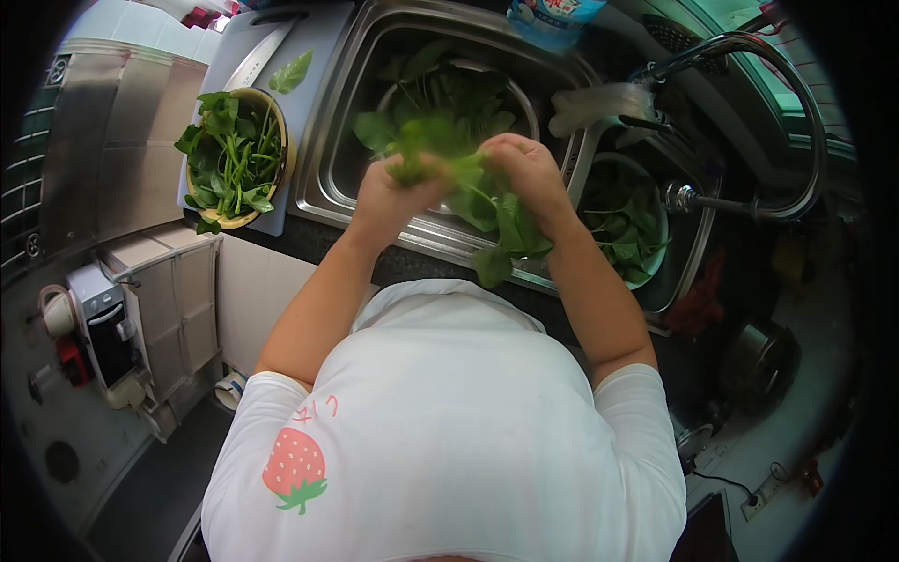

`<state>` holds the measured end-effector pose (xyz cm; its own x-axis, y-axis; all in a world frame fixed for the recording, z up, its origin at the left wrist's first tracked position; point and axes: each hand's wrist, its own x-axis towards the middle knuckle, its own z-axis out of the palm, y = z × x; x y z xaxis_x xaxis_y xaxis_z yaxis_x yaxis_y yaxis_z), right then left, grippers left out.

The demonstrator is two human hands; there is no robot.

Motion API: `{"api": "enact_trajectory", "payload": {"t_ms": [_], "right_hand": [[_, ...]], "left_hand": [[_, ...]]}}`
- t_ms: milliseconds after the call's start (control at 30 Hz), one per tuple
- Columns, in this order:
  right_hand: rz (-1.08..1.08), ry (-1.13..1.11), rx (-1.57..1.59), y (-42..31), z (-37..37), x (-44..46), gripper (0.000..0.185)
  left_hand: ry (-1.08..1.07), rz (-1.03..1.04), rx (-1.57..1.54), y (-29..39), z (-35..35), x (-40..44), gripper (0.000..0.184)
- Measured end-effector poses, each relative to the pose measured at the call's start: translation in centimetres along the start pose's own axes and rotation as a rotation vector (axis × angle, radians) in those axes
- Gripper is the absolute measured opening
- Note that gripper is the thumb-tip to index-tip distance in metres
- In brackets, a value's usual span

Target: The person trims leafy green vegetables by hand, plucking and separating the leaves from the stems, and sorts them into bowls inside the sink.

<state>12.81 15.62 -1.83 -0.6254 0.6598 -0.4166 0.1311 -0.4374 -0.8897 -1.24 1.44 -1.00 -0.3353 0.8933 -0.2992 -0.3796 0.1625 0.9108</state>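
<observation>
Above the near edge of the left sink basin, my left hand is closed around leafy greens, blurred by motion at the top. My right hand pinches the stems of the same greens, and leaves droop below it. Behind both hands, a round metal bowl with more leafy greens stands in the sink basin. To the left, a yellowish bowl full of greens rests on a grey cutting board. In the right basin, a pale bowl also holds greens.
A knife and a loose leaf lie on the cutting board. The curved faucet arches over the right basin. A blue pouch stands behind the sink, and a translucent plastic bag hangs near the divider.
</observation>
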Motion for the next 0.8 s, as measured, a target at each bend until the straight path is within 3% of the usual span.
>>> {"api": "enact_trajectory", "payload": {"t_ms": [67, 100, 167, 233, 300, 367, 467, 567, 600, 700, 800], "right_hand": [[0.117, 0.227, 0.121, -0.7, -1.7, 0.8, 0.014], [0.000, 0.223, 0.136, 0.6, -4.6, 2.5, 0.016], [-0.060, 0.079, 0.130, 0.7, -5.9, 2.8, 0.015], [0.089, -0.141, 0.159, -0.9, -3.4, 1.0, 0.013], [0.053, -0.400, -0.059, 0.3, -2.7, 0.7, 0.014], [0.233, -0.514, -0.112, -0.3, -2.4, 0.0, 0.017], [0.103, -0.490, -0.313, 0.5, -2.0, -0.8, 0.020], [-0.371, -0.340, -0.988, 1.0, -2.4, -2.0, 0.020], [-0.359, -0.300, -1.111, 1.3, -2.8, -2.0, 0.017], [-0.376, -0.096, -1.046, 1.6, -3.2, -3.2, 0.018], [-0.188, 0.118, -0.605, 2.7, -5.1, -3.0, 0.018]], "left_hand": [[0.026, -0.039, -0.012, -0.3, -0.5, -0.2, 0.013], [0.040, -0.064, -0.034, -1.0, -1.3, -0.5, 0.013], [0.081, -0.118, -0.093, -1.3, -2.1, -0.8, 0.011], [0.120, -0.192, -0.168, -1.2, -2.1, -0.9, 0.011], [0.125, -0.199, -0.144, -1.1, -1.9, -0.6, 0.011], [0.135, -0.205, -0.129, -1.1, -1.8, -0.4, 0.011], [0.154, -0.228, -0.087, -1.2, -2.1, -0.3, 0.011], [0.126, -0.269, -0.011, -1.4, -1.7, -0.3, 0.012], [0.109, -0.278, 0.001, -1.5, -1.8, -0.5, 0.012], [0.065, -0.318, 0.021, -2.0, 0.0, -0.8, 0.012], [-0.022, -0.365, -0.006, -2.6, 1.6, -0.8, 0.012]]}}
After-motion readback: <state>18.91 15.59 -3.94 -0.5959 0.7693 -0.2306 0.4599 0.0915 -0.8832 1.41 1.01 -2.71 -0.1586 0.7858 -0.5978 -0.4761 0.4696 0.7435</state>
